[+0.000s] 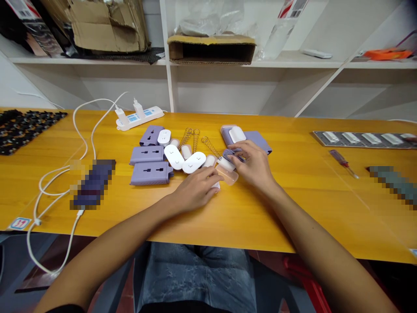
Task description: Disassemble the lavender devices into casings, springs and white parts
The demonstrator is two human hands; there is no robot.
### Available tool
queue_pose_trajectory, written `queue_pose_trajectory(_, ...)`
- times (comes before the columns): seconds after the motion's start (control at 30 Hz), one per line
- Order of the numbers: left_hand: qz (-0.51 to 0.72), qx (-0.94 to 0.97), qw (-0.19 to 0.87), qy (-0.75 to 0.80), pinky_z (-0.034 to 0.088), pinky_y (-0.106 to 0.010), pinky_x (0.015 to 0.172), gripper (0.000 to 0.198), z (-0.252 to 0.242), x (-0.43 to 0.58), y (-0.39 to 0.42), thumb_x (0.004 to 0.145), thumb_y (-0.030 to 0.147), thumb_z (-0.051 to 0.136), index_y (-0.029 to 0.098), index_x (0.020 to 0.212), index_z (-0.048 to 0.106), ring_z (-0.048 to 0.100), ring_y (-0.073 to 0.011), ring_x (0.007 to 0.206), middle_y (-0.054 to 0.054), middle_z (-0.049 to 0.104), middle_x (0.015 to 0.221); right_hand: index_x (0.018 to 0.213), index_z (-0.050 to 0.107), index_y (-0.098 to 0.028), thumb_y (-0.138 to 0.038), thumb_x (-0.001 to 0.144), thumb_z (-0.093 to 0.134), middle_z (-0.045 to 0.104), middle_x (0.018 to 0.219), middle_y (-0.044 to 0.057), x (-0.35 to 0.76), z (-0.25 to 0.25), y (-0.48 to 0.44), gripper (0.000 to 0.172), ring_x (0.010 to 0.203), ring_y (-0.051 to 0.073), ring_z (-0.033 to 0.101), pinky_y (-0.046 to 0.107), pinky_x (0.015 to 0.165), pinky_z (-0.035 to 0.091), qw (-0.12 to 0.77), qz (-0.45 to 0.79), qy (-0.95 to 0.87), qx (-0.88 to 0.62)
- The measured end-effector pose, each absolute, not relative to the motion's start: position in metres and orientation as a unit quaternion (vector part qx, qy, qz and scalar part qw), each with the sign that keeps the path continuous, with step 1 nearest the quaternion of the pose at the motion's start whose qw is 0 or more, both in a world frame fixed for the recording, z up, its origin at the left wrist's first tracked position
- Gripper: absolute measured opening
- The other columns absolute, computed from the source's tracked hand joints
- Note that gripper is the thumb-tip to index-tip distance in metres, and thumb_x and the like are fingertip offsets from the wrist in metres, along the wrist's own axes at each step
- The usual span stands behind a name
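small white socket block (226,164) lying tilted on a clear peach plastic cover (229,176), both on the yellow worktop (286,208) between the two hands. right hand (256,164) grasping the block, fingers (239,150) pressing a small lilac piece (230,154) against its far end. left hand (195,189) curled, fingertips (217,173) on a white part (215,186) just beside the cover; partly hidden, so no telling whether gripped or only touched. a coiled spring (210,147) near the block, two more springs (190,139) just left of it. further left, white oval covers (184,159) and lilac socket housings (150,173) in a loose group. behind the right hand, a lilac housing (257,141) with a white cover (237,134) on it. further out, a white power strip (140,117) and its white cable (81,130) to the left, a red-handled screwdriver (342,163) to the right, and a cardboard box (211,48) on a white shelf (260,63).
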State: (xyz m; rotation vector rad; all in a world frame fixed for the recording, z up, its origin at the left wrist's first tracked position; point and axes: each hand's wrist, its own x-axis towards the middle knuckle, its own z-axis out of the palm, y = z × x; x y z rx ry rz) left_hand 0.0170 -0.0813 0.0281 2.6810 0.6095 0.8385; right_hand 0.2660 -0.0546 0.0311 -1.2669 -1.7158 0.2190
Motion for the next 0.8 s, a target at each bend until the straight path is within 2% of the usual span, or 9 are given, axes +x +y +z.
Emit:
queue_pose_trajectory(0.2,0.369,0.891,0.129,0.23,0.059,-0.046,0.103,0.029,0.032,0.019,-0.081,0.108,0.018,0.061,0.017,0.137,0.06,0.068,-0.0274,0.117,-0.013,0.069,0.125,0.101,0.083,-0.026,-0.033,0.087,0.087,0.074,0.113,0.008,0.254,0.036,-0.061,0.017,0.091,0.025,0.076,0.049,0.087,0.07,0.568,0.193,-0.656,-0.459)
queue_pose_trajectory(0.4,0.443,0.844,0.148,0.265,0.06,-0.037,0.092,0.041,0.034,0.021,-0.08,0.107,0.021,0.066,0.021,0.146,0.053,0.068,-0.0212,0.1,-0.009,0.067,0.117,0.101,0.086,-0.028,-0.041,0.085,0.094,0.074,0.109,0.008,0.238,0.045,-0.075,0.023,0.097,0.025,0.076,0.046,0.089,0.071,0.559,0.319,-0.658,-0.391)
queue_pose_trajectory(0.57,0.486,0.81,0.146,0.295,0.058,-0.029,0.083,0.026,0.031,0.022,-0.077,0.107,0.021,0.067,0.02,0.133,0.061,0.066,-0.0158,0.093,-0.008,0.065,0.119,0.101,0.088,-0.028,-0.043,0.085,0.095,0.076,0.109,0.008,0.234,0.046,-0.08,0.024,0.099,0.024,0.077,0.044,0.091,0.071,0.552,0.356,-0.658,-0.368)
queue_pose_trajectory(0.8,0.492,0.811,0.159,0.274,0.056,-0.029,0.082,0.012,0.033,0.019,-0.075,0.107,0.015,0.066,0.02,0.117,0.067,0.066,-0.0151,0.089,-0.004,0.069,0.104,0.1,0.088,-0.029,-0.04,0.089,0.092,0.08,0.105,0.007,0.232,0.048,-0.081,0.016,0.099,0.024,0.078,0.041,0.088,0.069,0.56,0.358,-0.665,-0.34)
